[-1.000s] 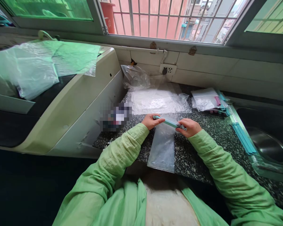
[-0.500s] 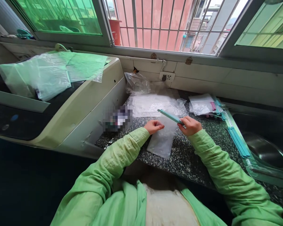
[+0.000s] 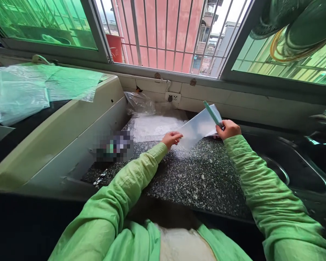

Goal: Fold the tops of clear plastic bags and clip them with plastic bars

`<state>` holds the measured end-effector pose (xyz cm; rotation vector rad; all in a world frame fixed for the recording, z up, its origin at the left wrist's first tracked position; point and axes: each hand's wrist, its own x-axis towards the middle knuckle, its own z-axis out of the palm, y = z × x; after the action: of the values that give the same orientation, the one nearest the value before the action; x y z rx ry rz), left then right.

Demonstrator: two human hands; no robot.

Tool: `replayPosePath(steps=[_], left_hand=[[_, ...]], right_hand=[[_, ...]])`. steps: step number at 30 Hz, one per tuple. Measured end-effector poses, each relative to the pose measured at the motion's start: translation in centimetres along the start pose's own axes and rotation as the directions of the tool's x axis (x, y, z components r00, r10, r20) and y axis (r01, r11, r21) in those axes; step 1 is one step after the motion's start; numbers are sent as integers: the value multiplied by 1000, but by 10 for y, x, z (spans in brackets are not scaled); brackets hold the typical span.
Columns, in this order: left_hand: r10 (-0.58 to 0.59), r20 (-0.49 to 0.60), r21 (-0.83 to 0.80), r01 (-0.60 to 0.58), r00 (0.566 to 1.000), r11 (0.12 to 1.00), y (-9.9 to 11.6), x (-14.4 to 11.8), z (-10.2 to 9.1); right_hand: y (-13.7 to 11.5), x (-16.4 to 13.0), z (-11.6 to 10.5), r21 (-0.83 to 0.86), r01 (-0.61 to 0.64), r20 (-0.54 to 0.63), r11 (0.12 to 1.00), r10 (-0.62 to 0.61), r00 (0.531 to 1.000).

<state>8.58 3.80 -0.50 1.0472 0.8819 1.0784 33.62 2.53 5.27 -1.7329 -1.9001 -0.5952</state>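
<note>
A translucent plastic bag point(image 3: 197, 125) is stretched at a slant between my hands, above the speckled dark countertop point(image 3: 190, 177). My left hand point(image 3: 172, 139) pinches its lower left end between thumb and fingers. At the other end, my right hand point(image 3: 229, 129) grips a teal plastic strip point(image 3: 211, 113) near its lower end. The strip lies along the bag's upper right edge; whether it is fastened to the bag, I cannot tell. The right fingertips are partly hidden behind the strip and bag.
Flat clear plastic bags point(image 3: 149, 127) lie at the back, beside a crumpled clear bag point(image 3: 139, 103). A cream-coloured machine point(image 3: 97, 119) borders the counter on the left. On the right is a dark sink point(image 3: 301, 163). A wall socket point(image 3: 173, 97) sits below the barred window.
The plastic bag has been lifted off the counter, its far end swinging up and right. My right hand has moved right with the teal strip, which now lies along the bag's edge. The view has shifted right.
</note>
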Motion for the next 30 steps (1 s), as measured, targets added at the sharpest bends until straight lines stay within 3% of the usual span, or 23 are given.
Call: replayPosePath(steps=[4, 10, 16, 20, 24, 26, 30], left_hand=[[-29, -46, -138, 22, 999, 990, -2, 23, 32], [17, -106, -51, -23, 994, 998, -18, 57, 70], [88, -226, 67, -74, 970, 995, -35, 95, 85], [198, -284, 232, -134, 938, 964, -40, 114, 87], [323, -168, 465, -214, 931, 859, -48, 122, 89], [366, -109, 538, -255, 924, 803, -53, 124, 90], [375, 3, 639, -290, 927, 712, -62, 126, 91]], right_hand=[[21, 15, 1, -17, -97, 40, 995, 97, 994], [44, 25, 12, -56, -246, 80, 968, 250, 965], [62, 26, 31, -107, -317, 128, 942, 329, 936], [65, 33, 41, -172, -409, 240, 896, 441, 865], [65, 41, 46, -233, -455, 296, 859, 509, 808], [65, 45, 48, -232, -444, 325, 865, 499, 803], [66, 49, 53, -275, -440, 391, 855, 518, 761]])
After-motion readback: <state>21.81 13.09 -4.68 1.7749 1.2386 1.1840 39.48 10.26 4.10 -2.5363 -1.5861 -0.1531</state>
